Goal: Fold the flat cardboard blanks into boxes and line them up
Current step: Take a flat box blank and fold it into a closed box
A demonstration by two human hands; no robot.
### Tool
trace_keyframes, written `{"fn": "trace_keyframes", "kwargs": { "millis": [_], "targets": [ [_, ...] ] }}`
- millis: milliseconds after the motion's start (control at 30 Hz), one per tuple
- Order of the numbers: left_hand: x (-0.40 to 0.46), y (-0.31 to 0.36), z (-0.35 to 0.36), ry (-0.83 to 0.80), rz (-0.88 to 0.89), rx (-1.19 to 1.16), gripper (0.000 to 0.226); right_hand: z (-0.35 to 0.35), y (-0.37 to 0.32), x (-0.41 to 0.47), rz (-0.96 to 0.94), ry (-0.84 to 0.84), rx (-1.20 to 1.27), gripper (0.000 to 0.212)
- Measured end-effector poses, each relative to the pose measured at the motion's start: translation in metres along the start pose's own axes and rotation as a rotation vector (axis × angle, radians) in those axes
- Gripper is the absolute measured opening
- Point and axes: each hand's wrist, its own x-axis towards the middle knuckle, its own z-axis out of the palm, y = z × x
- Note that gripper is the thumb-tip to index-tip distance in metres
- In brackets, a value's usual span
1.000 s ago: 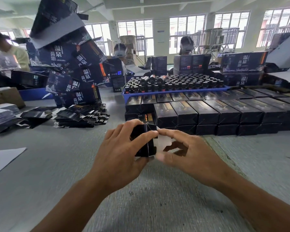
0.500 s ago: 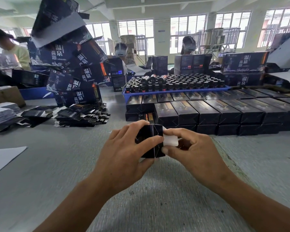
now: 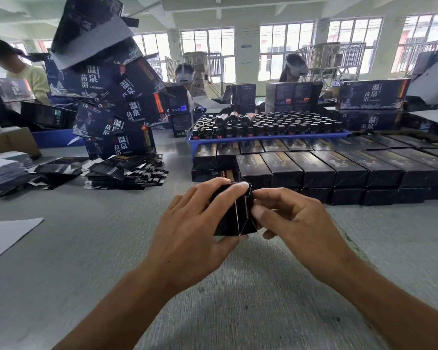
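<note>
head view: just the one camera, looking down over both hands at a grey surface [image 3: 91, 248]
box in hand: small black carton [image 3: 234, 215], held up just above the middle of the surface, end flaps facing the camera and pretty much folded in
left hand: left hand [image 3: 190, 231] wraps the carton's left side, fingers curled over the top, thumb underneath, so that grip is clamped on the carton
right hand: right hand [image 3: 296, 223] pinches the right-hand flap edge, thumb pressed flat on the end of the carton, clamped on too
finished ones: row of done boxes [image 3: 321, 170] lined up along the far side of the surface, stacked two high, right behind the hands
blanks: messy pile of flat blanks [image 3: 127, 170] toward the far left
bottles: blue tray of little bottles [image 3: 268, 127] behind the finished row
big cartons: leaning tower of large printed boxes [image 3: 111, 97] at the far left
paper: white sheet [image 3: 3, 233] at the left edge
</note>
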Motion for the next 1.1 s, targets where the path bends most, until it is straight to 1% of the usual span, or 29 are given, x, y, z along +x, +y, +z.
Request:
{"fn": "trace_keyframes", "kwargs": {
  "millis": [67, 133, 200, 300, 433, 533, 667, 767, 900, 967, 1033, 1100],
  "targets": [
    [0.0, 0.003, 0.0, 0.0, -0.031, -0.021, 0.094, 0.001, 0.0, 0.0, 0.03, 0.006, 0.011, 0.023],
    [0.0, 0.005, 0.001, 0.003, -0.045, -0.022, 0.098, 0.0, 0.0, 0.001, 0.054, 0.001, 0.042, 0.02],
    [0.001, 0.006, 0.001, 0.011, -0.048, -0.021, 0.099, -0.001, 0.0, 0.001, 0.079, -0.01, 0.082, 0.019],
    [0.001, 0.008, 0.002, 0.016, -0.046, -0.016, 0.099, -0.001, -0.002, 0.001, 0.106, -0.006, 0.13, 0.027],
    [0.001, 0.009, 0.004, 0.012, -0.033, -0.005, 0.1, 0.0, -0.003, 0.001, 0.087, 0.044, 0.081, 0.007],
    [0.002, 0.01, 0.005, 0.023, -0.023, -0.009, 0.095, 0.0, -0.003, 0.002, 0.067, 0.068, 0.049, 0.005],
    [0.001, 0.009, 0.005, 0.016, -0.033, -0.033, 0.095, -0.001, -0.004, 0.001, 0.066, 0.06, 0.039, 0.005],
    [0.001, 0.01, 0.003, 0.027, -0.046, -0.046, 0.093, -0.004, -0.003, 0.002, 0.12, 0.013, 0.087, 0.015],
    [0.0, 0.011, 0.006, -0.017, 0.001, -0.045, 0.089, -0.005, -0.001, 0.002, 0.127, -0.092, 0.091, 0.047],
    [-0.002, 0.01, 0.009, -0.051, 0.06, -0.029, 0.087, -0.003, 0.001, 0.002, 0.129, -0.12, 0.077, 0.057],
    [-0.002, 0.008, 0.011, -0.059, 0.103, -0.03, 0.086, -0.003, 0.002, 0.004, 0.143, -0.083, 0.08, 0.057],
    [-0.001, 0.006, 0.01, -0.01, 0.082, -0.051, 0.084, -0.006, 0.004, 0.009, 0.187, -0.02, 0.173, 0.05]
  ]
}}
